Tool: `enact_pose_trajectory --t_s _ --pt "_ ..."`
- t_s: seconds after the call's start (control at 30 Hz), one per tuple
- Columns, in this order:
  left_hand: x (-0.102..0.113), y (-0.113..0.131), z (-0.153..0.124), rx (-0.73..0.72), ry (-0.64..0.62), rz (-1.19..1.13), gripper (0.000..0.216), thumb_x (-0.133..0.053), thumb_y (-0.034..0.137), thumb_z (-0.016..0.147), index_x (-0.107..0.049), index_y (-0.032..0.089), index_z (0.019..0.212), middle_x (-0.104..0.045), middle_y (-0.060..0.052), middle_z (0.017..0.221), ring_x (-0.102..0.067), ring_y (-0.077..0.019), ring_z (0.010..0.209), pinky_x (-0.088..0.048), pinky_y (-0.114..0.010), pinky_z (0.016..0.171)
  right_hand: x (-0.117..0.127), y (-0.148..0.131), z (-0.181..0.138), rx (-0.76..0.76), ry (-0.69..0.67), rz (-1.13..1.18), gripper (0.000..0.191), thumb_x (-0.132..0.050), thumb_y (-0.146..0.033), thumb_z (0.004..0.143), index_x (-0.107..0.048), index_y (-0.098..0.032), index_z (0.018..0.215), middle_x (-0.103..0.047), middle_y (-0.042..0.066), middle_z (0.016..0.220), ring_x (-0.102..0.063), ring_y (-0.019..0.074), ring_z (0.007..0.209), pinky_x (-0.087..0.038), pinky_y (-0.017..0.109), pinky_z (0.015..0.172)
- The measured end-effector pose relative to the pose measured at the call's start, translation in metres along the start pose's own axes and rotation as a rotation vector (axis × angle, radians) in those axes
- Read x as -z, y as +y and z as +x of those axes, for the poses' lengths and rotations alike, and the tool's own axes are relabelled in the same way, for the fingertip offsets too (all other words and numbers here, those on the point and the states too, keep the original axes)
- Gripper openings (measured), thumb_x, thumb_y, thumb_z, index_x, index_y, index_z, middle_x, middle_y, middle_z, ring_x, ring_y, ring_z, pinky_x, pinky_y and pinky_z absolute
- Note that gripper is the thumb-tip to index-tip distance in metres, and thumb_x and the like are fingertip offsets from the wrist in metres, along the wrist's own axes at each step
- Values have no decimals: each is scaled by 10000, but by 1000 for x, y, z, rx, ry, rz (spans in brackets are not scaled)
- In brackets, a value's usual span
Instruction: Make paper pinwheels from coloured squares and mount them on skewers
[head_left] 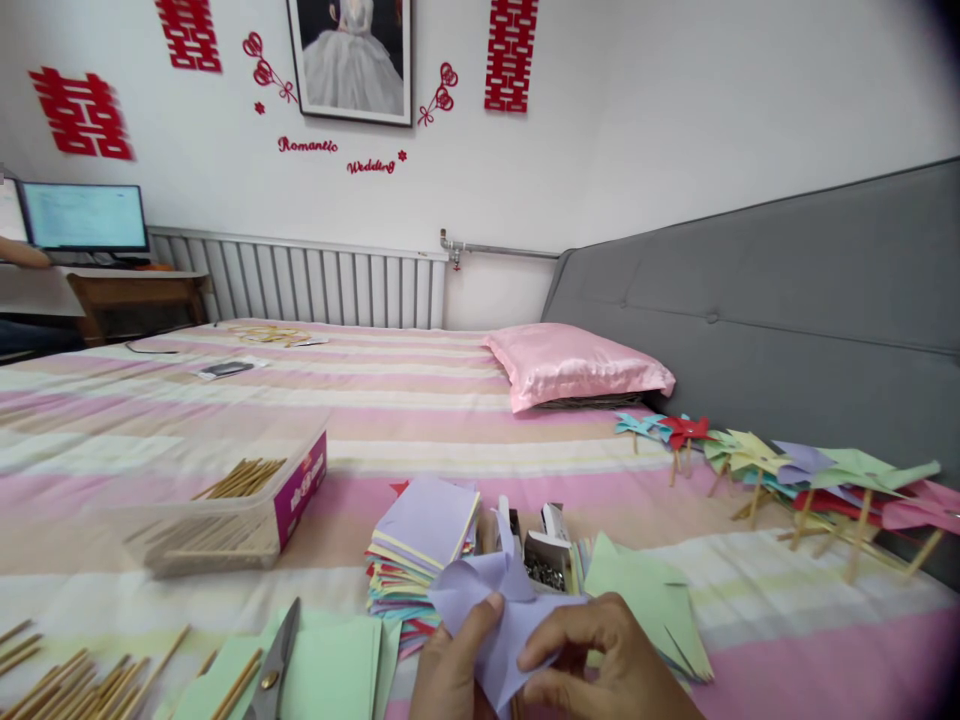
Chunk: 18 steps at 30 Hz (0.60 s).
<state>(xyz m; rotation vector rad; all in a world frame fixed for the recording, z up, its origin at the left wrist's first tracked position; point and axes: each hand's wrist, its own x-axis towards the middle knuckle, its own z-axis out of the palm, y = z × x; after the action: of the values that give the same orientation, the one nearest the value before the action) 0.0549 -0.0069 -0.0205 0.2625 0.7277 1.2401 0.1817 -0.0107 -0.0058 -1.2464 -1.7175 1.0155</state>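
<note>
A purple paper pinwheel [491, 620], partly folded, is between my two hands near the bottom middle. My left hand [457, 655] grips it from the left, with the thumb pressed on the folded paper. At the lower right corner of the paper, my right hand [600, 655] pinches an edge between thumb and fingers. Just behind stands a stack of coloured paper squares [424, 525], purple on top. A small box of metal pins [546, 572] lies beyond the paper. To the right are green paper sheets [645, 600] with cuts in them.
Scissors [276, 660] lie on green paper squares [337, 660] at the front left, beside loose wooden sticks [97, 685]. A clear plastic box [262, 530] holds more sticks. Finished pinwheels [817, 480] line the right side by the grey headboard [780, 270]. A pink pillow [577, 365] lies behind.
</note>
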Motion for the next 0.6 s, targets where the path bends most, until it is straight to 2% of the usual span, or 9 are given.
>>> enact_pose_trajectory --t_s 0.1,0.2,0.27,0.37,0.6 --pt "1 -3 2 -31 -4 -15 178 -715 167 614 -669 105 773 -698 -56 605 -667 -219 677 -493 -267 594 0 3 2 48 21 4 93 -708 -258 608 -725 -167 601 -666 26 520 -548 133 484 -398 197 464" --pt "3 -4 5 -54 -11 39 130 -752 186 567 -671 121 645 -676 -29 531 -641 -169 568 -476 -227 540 0 3 3 50 48 9 97 -670 -220 635 -700 -148 578 -648 24 513 -524 118 464 -380 191 449" --pt "5 -3 6 -94 -5 100 165 -773 226 542 -678 120 627 -676 -26 525 -613 -139 515 -460 -205 511 1 4 3 46 49 34 114 -646 -215 655 -681 -141 575 -632 21 516 -528 119 472 -383 193 456" --pt "4 -2 5 -130 22 151 218 -791 264 505 -693 121 638 -683 -33 529 -608 -144 502 -459 -211 503 1 8 3 44 46 86 147 -626 -245 683 -653 -138 586 -600 17 533 -552 131 505 -401 202 478" --pt "-1 -7 4 -231 111 213 246 -810 296 424 -679 119 535 -650 -20 476 -572 -136 460 -445 -207 479 1 15 6 53 138 49 227 -625 -323 680 -617 -132 558 -572 59 818 -515 100 542 -380 194 469"
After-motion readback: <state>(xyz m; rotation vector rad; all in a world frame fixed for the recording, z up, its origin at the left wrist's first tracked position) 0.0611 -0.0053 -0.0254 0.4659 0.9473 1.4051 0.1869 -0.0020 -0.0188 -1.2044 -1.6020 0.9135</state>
